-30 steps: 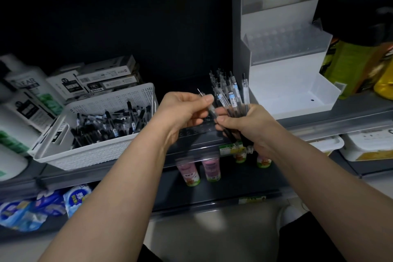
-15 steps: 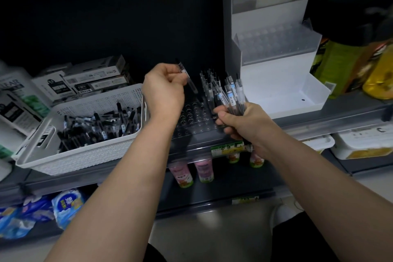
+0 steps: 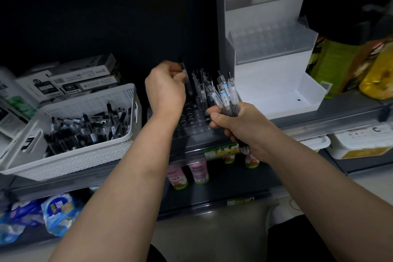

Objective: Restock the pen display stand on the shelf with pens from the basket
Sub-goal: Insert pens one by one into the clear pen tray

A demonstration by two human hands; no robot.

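A clear pen display stand (image 3: 191, 121) with rows of round holes sits on the shelf between my hands. A few pens (image 3: 201, 85) stand upright in its back rows. My left hand (image 3: 165, 89) pinches a single pen (image 3: 187, 78), held upright over the back left of the stand. My right hand (image 3: 236, 125) grips a bunch of pens (image 3: 225, 95) fanned upward at the stand's right side. The white perforated basket (image 3: 89, 155) on the left holds several loose black and clear pens (image 3: 89, 127).
A tall white stepped display stand (image 3: 268, 74) sits right of the clear one. Boxed stationery (image 3: 80, 78) is stacked behind the basket. Green and yellow bottles (image 3: 348, 66) stand far right. Small bottles (image 3: 197, 172) and blue packets (image 3: 57, 212) fill the lower shelf.
My left hand took one pen from the bunch, carried it up and back, and now holds it more upright over the stand's back left. My right hand kept the bunch nearly still.
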